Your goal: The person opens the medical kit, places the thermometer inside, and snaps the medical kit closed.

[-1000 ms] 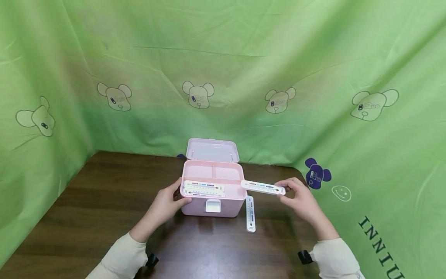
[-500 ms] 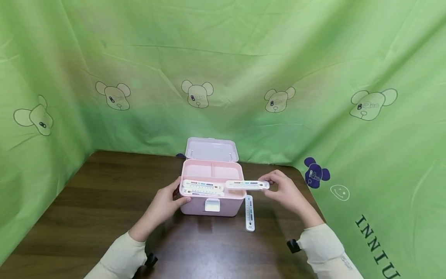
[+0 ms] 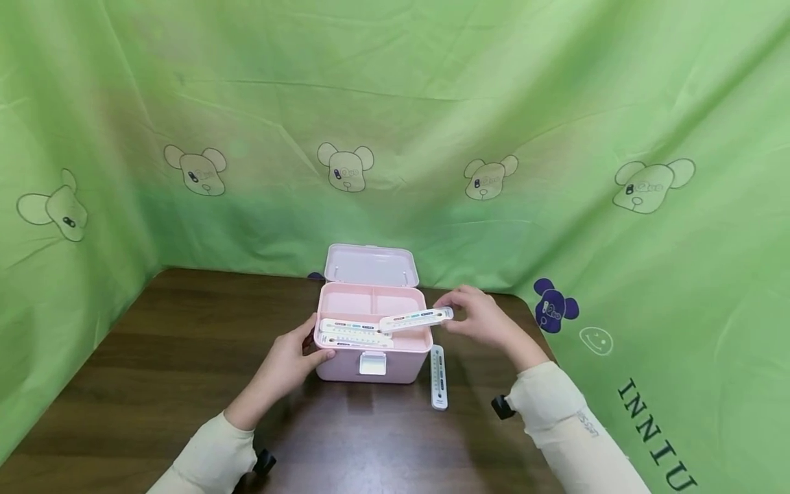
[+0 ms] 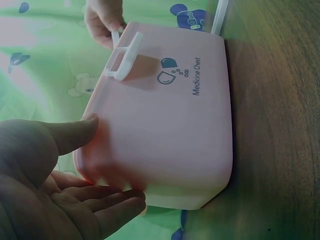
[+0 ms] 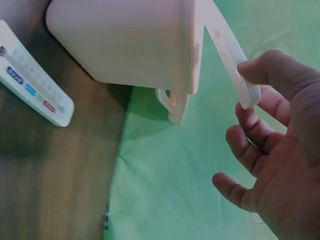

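A pink medicine chest (image 3: 341, 369) stands with its lid (image 3: 372, 266) tipped back. My left hand (image 3: 290, 358) holds its left front corner, thumb on the front and fingers along the side (image 4: 117, 207). In my right hand (image 3: 484, 321), thumb and fingers pinch one end of a white thermometer (image 3: 410, 320). Its other end reaches over the chest's front compartment, close to two thermometers (image 3: 348, 328) lying there on the left. Another thermometer (image 3: 439, 377) lies on the table just right of the chest.
A brown wooden table (image 3: 204, 343) carries the chest. Green cloth (image 3: 420, 110) printed with bear heads hangs behind and at both sides. A divider (image 3: 373, 300) splits the chest's rear part. A white latch (image 3: 373, 363) hangs at its front.
My right hand has moved left, bringing the thermometer from beside the chest to above its front compartment, now tilted with the left end lower. The left hand keeps its hold on the corner.
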Action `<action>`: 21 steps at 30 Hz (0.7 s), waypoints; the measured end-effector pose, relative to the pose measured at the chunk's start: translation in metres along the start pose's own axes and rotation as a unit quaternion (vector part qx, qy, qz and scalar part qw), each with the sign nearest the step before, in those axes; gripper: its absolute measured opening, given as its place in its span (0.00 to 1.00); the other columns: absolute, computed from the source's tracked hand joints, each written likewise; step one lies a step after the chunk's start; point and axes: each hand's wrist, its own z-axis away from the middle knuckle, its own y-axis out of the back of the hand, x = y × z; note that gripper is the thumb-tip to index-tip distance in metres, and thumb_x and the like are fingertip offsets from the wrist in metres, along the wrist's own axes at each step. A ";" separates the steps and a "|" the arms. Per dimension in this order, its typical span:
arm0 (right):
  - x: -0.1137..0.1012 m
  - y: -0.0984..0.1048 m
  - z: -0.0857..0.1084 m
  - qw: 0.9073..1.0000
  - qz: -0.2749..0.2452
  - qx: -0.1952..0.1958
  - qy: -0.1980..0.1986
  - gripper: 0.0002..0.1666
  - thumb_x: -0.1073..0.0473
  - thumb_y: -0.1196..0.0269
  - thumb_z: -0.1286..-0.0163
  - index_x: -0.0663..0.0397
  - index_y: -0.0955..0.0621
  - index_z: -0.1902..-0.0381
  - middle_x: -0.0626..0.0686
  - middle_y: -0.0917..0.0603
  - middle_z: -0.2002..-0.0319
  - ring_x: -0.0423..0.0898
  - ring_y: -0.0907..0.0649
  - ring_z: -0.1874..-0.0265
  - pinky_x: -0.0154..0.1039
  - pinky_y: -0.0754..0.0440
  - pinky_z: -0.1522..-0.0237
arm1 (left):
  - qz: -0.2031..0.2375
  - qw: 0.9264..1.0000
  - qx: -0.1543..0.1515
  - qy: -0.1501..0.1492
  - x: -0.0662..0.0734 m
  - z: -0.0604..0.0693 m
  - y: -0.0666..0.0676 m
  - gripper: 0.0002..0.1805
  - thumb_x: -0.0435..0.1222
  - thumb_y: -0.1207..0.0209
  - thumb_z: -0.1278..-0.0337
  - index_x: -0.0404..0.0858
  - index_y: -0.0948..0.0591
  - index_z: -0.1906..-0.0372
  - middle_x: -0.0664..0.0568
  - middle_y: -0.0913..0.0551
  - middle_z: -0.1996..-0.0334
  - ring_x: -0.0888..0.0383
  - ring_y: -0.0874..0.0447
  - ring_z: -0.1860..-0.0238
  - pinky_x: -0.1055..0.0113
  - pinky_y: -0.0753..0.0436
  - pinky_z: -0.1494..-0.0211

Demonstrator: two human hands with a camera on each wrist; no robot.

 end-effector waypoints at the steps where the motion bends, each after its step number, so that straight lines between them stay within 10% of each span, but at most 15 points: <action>1: -0.002 0.001 -0.004 1.000 0.005 -0.007 0.003 0.15 0.59 0.27 0.39 0.46 0.12 0.53 0.46 0.18 0.59 0.50 0.21 0.56 0.51 0.27 0.50 | 0.002 1.000 0.000 0.000 0.000 0.000 0.000 0.47 0.39 0.28 0.40 0.31 0.40 0.21 0.38 0.29 0.28 0.45 0.20 0.36 0.54 0.16 0.39; 21: -0.048 0.010 -0.054 0.976 0.137 -0.161 0.061 0.17 0.55 0.22 0.43 0.44 0.12 0.55 0.43 0.17 0.59 0.43 0.22 0.58 0.50 0.34 0.48 | -0.019 1.000 -0.003 0.001 0.002 0.000 0.003 0.47 0.42 0.29 0.38 0.31 0.40 0.21 0.36 0.29 0.28 0.42 0.20 0.36 0.50 0.17 0.38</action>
